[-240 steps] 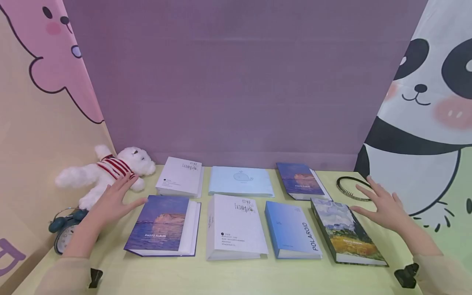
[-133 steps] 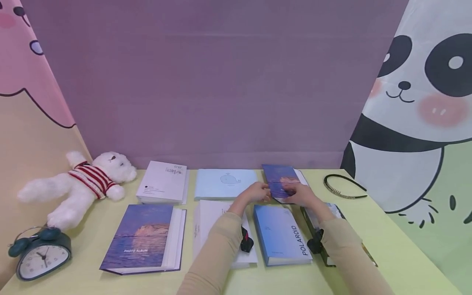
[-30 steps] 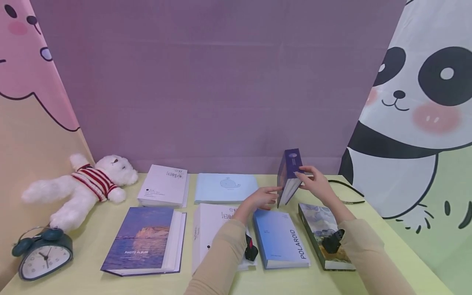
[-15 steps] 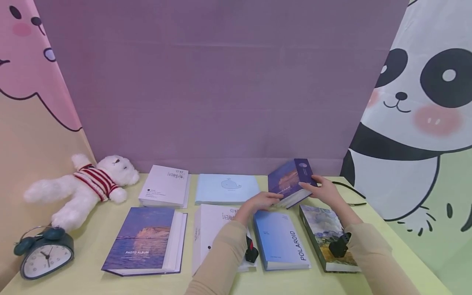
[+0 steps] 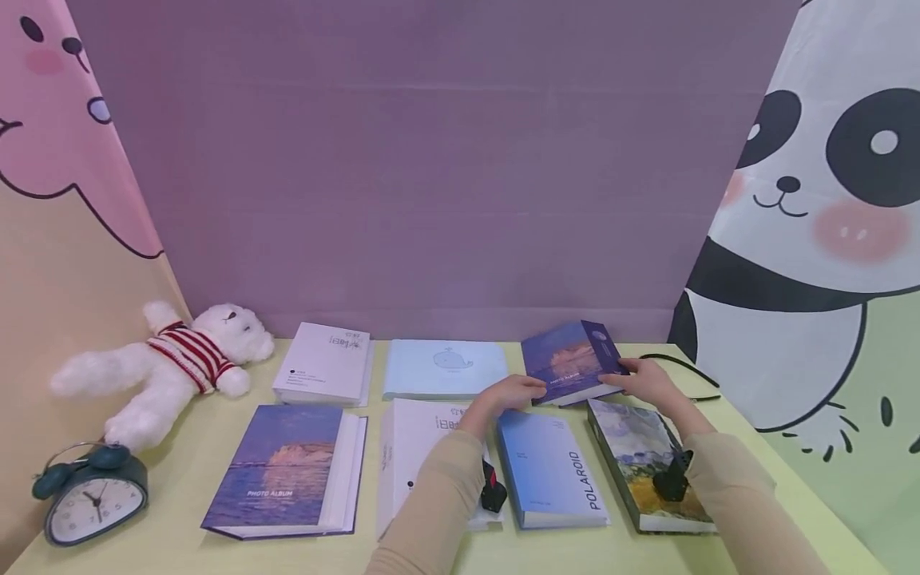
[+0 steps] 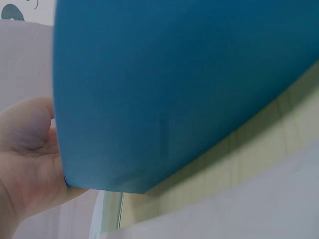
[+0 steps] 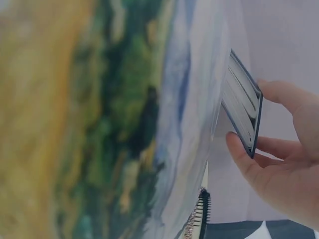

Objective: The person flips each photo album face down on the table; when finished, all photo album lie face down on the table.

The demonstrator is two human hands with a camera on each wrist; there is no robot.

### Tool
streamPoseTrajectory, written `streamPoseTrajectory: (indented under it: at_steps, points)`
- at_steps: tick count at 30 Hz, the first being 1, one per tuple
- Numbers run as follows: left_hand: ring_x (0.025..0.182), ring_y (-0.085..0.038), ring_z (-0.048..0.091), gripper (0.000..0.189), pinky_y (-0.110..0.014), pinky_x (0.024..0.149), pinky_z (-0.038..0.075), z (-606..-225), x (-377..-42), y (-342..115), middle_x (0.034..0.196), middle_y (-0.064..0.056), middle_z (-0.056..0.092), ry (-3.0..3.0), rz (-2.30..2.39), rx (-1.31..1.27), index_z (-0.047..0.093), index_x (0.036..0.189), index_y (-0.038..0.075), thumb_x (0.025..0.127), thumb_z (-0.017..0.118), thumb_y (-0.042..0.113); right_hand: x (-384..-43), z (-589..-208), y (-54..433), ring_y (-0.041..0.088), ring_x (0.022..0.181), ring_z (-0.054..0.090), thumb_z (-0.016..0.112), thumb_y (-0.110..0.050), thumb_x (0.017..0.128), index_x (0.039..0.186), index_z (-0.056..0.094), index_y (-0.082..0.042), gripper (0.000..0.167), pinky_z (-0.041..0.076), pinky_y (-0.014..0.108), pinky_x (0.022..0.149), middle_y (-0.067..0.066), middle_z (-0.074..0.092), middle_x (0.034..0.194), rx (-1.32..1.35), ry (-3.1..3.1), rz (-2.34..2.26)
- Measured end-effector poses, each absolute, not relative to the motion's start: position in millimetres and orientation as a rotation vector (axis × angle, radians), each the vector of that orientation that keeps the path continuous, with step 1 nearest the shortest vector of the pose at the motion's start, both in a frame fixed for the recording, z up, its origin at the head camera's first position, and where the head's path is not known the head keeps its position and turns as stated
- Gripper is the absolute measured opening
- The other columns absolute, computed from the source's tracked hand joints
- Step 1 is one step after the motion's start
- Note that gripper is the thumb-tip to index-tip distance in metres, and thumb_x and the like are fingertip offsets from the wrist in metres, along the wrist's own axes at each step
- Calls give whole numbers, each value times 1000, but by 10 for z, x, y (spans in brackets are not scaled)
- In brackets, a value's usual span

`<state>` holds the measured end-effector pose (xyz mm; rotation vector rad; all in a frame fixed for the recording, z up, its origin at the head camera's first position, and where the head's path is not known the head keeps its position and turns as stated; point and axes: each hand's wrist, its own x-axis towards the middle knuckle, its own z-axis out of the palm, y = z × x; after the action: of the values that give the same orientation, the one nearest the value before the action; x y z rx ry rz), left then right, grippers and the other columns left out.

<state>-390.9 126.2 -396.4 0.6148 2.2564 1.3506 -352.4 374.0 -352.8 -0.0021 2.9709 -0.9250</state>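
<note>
In the head view, a small photo album (image 5: 564, 363) with a purple seascape cover is at the back right of the table. It tilts, its spine side at the right raised. My right hand (image 5: 650, 383) grips it at the spine end. In the right wrist view, the thumb and fingers of the right hand (image 7: 284, 144) lie on both sides of the album (image 7: 244, 99). My left hand (image 5: 506, 395) pinches its near left corner. In the left wrist view, a blue album cover (image 6: 164, 89) hides most fingers of the left hand (image 6: 30, 159).
Close in front lie a blue Polaroid album (image 5: 549, 471), a landscape-painting album (image 5: 647, 463) and a white album (image 5: 424, 447). A whale album (image 5: 446, 367) is to the left. Another seascape album (image 5: 283, 471), a plush bear (image 5: 194, 359), alarm clock (image 5: 97, 495) and headband (image 5: 683, 363) also lie around.
The seascape album lay flat earlier, then stood upright on edge between both hands. Over the last second it has tipped leftward, lower toward the table, both hands following.
</note>
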Motion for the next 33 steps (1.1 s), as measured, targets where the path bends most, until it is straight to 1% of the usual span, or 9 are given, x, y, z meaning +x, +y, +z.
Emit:
streamPoseTrajectory:
  at_steps: [5, 11, 14, 17, 18, 21, 24, 27, 33]
  points:
    - [134, -21, 41, 39, -38, 106, 39, -4077, -4021, 1289, 139, -1, 50, 2271, 1333, 646, 54, 134, 18, 98, 46, 34, -3564, -3574, 3843, 44, 108, 57, 58, -40, 91, 139, 25, 17, 81, 46, 54, 91, 40, 36, 135, 16, 2915, -942]
    - [132, -22, 43, 40, -37, 106, 40, -3930, -3863, 1269, 140, -6, 49, 2295, 1297, 656, 51, 136, 12, 100, 45, 26, -3609, -3615, 3866, 49, 117, 47, 56, -37, 93, 139, 30, 15, 73, 45, 55, 93, 38, 35, 137, -9, 2916, -944]
    - [97, -13, 59, 37, -25, 87, 47, -3905, -3844, 1272, 105, -2, 64, 2319, 1287, 621, 56, 131, 8, 99, 46, 25, -3637, -3636, 3863, 52, 123, 39, 54, -37, 94, 139, 32, 13, 71, 41, 58, 96, 37, 34, 138, -19, 2923, -932]
    - [60, -8, 37, 34, -20, 65, 35, -3895, -3859, 1275, 65, 4, 44, 2328, 1270, 603, 64, 120, 4, 99, 48, 25, -3655, -3657, 3872, 54, 125, 33, 51, -36, 96, 139, 31, 13, 69, 38, 60, 97, 38, 32, 139, -39, 2907, -922]
    - [56, -10, 28, 32, -21, 60, 30, -3896, -3867, 1279, 59, 5, 33, 2329, 1260, 608, 67, 108, 1, 99, 48, 25, -3659, -3666, 3883, 54, 126, 33, 50, -36, 96, 139, 30, 14, 68, 39, 60, 97, 38, 31, 140, -53, 2897, -919]
    - [56, -10, 33, 33, -23, 60, 31, -3880, -3875, 1264, 57, 3, 31, 2317, 1258, 629, 67, 97, 0, 98, 48, 26, -3661, -3687, 3910, 54, 125, 34, 47, -34, 98, 140, 30, 13, 65, 40, 59, 97, 38, 31, 140, -67, 2873, -885]
    - [87, -12, 58, 33, -26, 79, 45, -3878, -3876, 1250, 82, 1, 61, 2298, 1270, 645, 69, 107, 5, 98, 48, 30, -3662, -3708, 3937, 53, 126, 34, 47, -28, 98, 139, 33, 11, 59, 38, 60, 98, 37, 33, 139, -47, 2848, -856]
    - [128, -21, 47, 37, -37, 104, 41, -3891, -3875, 1243, 130, -3, 58, 2274, 1288, 648, 59, 129, 14, 99, 46, 31, -3666, -3731, 3938, 53, 127, 33, 48, -23, 98, 138, 35, 11, 54, 36, 61, 99, 37, 35, 138, -19, 2832, -840]
    - [131, -23, 44, 37, -38, 106, 39, -3912, -3872, 1255, 138, -4, 52, 2286, 1294, 640, 58, 130, 14, 99, 45, 32, -3681, -3766, 3920, 53, 128, 31, 48, -21, 98, 139, 33, 12, 55, 34, 62, 100, 37, 35, 139, -29, 2831, -824]
